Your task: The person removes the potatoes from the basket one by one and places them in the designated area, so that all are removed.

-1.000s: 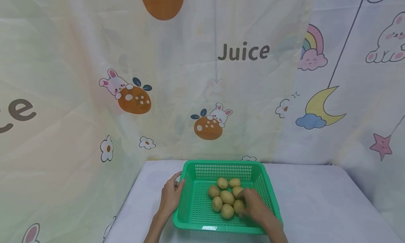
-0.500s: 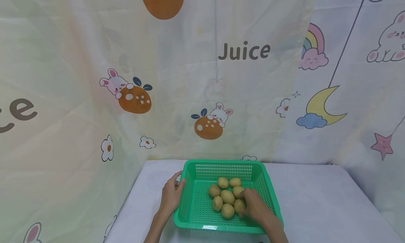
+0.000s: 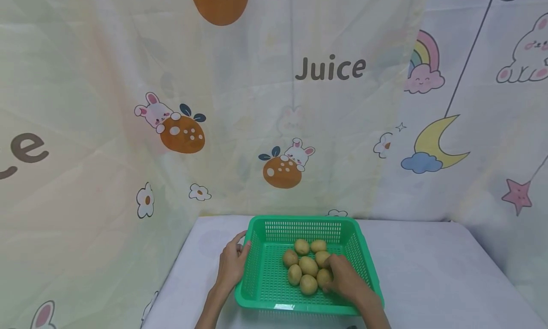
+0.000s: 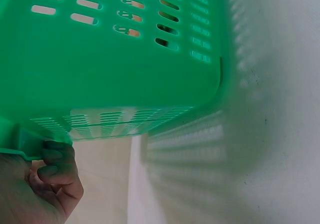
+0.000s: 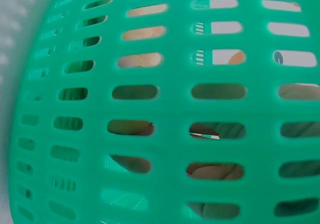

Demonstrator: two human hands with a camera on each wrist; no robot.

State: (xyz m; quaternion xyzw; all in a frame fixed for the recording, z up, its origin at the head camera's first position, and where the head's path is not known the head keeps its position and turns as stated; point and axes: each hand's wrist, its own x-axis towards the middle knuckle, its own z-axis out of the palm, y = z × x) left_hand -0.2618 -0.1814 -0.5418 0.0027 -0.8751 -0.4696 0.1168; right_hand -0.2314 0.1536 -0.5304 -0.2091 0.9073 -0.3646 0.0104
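Several small yellow-brown potatoes (image 3: pixel 308 266) lie clustered in a green perforated plastic basket (image 3: pixel 267 295). My left hand (image 3: pixel 231 264) grips the basket's left rim. In the left wrist view, the curled fingers (image 4: pixel 59 176) of that hand hook under the rim. Inside the basket, my right hand (image 3: pixel 344 279) curves its fingers and thumb round the potato (image 3: pixel 324 276) at the cluster's right side. This potato rests beside the others, partly covered by the hand. The basket's slotted wall (image 5: pixel 175 106) fills the right wrist view, letting only bits of hand and potato show through.
The basket stands on a table with a white cloth (image 3: pixel 428 267), near its back edge. Printed curtains (image 3: pixel 334 129) with rabbits, fruit and the word Juice hang behind and at both sides. Potatoes sit right of the basket's middle, with bare basket floor (image 3: pixel 269 267) left of them.
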